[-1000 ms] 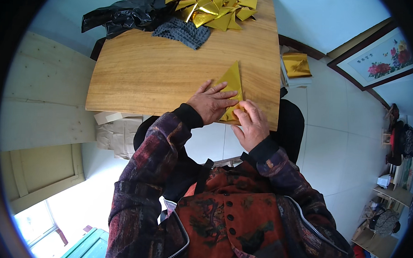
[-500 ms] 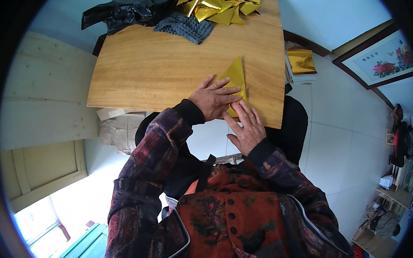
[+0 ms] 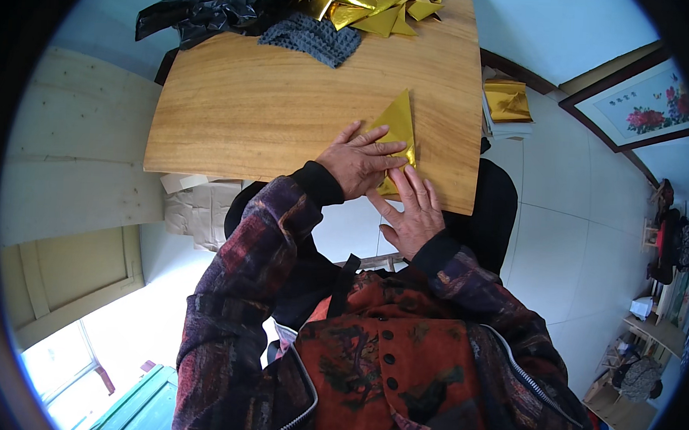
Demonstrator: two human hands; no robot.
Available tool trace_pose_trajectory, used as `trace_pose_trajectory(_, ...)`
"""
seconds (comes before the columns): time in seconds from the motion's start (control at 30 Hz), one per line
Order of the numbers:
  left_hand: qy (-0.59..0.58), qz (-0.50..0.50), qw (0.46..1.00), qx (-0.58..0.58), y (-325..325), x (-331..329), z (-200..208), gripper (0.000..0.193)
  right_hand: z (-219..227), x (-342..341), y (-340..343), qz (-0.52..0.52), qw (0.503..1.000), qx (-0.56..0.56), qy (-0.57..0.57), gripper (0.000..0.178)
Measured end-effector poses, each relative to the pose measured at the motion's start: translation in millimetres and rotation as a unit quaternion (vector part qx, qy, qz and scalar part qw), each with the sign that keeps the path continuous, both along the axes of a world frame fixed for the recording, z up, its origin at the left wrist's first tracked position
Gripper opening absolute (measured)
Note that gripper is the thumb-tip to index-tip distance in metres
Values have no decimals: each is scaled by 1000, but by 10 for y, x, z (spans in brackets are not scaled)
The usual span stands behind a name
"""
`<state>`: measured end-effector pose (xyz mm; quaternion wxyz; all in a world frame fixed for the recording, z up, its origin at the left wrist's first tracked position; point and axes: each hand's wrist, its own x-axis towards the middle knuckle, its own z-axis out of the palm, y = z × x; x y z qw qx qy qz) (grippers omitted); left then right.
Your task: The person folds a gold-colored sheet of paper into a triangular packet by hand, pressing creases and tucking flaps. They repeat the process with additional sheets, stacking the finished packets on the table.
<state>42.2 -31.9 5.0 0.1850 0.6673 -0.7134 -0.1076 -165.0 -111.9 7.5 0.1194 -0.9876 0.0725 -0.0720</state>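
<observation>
A sheet of gold foil paper [image 3: 398, 125], folded to a triangle, lies near the front edge of the wooden table [image 3: 249, 111], its point facing away from me. My left hand [image 3: 360, 160] rests flat across its left side with the fingers spread. Just below and to the right, my right hand [image 3: 414, 214] reaches over the table edge, its fingers stretched out onto the paper's lower part. The fingertips of both hands nearly meet there. Part of the paper is hidden beneath them.
Several folded gold foil pieces [image 3: 376, 9] are heaped at the table's far side. Beside them lie a dark grey textured cloth [image 3: 314, 38] and a black plastic bag [image 3: 215, 13]. Right of the table sits a stack topped with gold foil sheets [image 3: 508, 101]. Brown paper [image 3: 204, 215] is at the left.
The view has shifted slightly, so the table and foil pieces sit a little differently in it. Both hands stay on the folded paper, with hardly any movement of the fingers.
</observation>
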Motion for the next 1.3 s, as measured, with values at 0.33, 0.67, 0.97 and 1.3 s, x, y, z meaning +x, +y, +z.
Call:
trace_pose_trajectory(0.33, -24, 6, 1000, -4, -8, -14, 29, 48, 121, -99, 40, 19, 997, 41, -59, 66)
trace_pose_trajectory(0.67, -16, 21, 999, -43, -20, -77, -39, 35, 242, -467, -136, -206, 878, 432, -24, 19)
trace_pose_trajectory(0.97, -6, 25, 1000, 14, 48, -148, 38, 37, 7, -321, -34, -219, 585, 780, 26, 35)
trace_pose_trajectory(1.3, 29, 135, 990, -2, 511, -881, 139, 57, -173, -403, -37, -259, 524, 810, -37, 13)
